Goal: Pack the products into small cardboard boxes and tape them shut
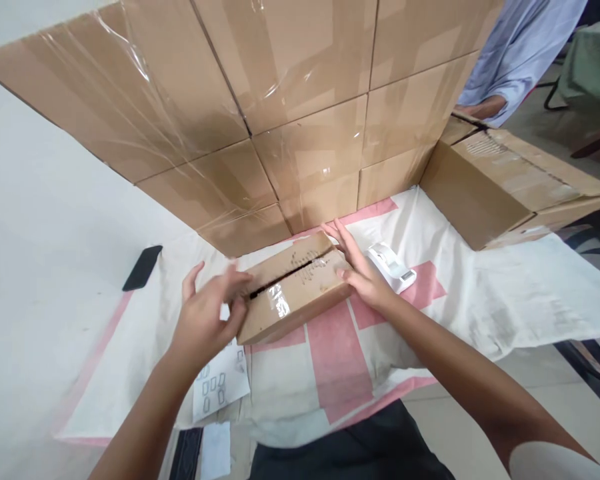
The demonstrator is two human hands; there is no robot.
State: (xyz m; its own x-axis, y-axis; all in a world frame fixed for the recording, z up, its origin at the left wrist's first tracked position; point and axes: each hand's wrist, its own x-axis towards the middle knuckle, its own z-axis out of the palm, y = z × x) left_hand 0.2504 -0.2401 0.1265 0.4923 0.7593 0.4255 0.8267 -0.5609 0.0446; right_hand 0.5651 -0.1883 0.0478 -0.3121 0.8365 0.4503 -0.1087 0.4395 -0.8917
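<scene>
A small brown cardboard box [295, 287] lies on a white and pink cloth [340, 353], its top flaps closed with a dark slit between them and a strip of clear tape on the near side. My left hand [207, 313] presses against the box's left end, fingers curled around the corner. My right hand [357, 267] lies flat along the box's right end, fingers stretched out and together. Both hands touch the box from opposite sides.
A wall of large taped cardboard boxes [260, 113] stands behind. Another long box [505, 180] lies at right. A white tape dispenser [393, 267] sits beside my right hand. A black phone [143, 267] lies at left. A sticker sheet [217, 383] lies near me. A person's sleeve [510, 60] shows top right.
</scene>
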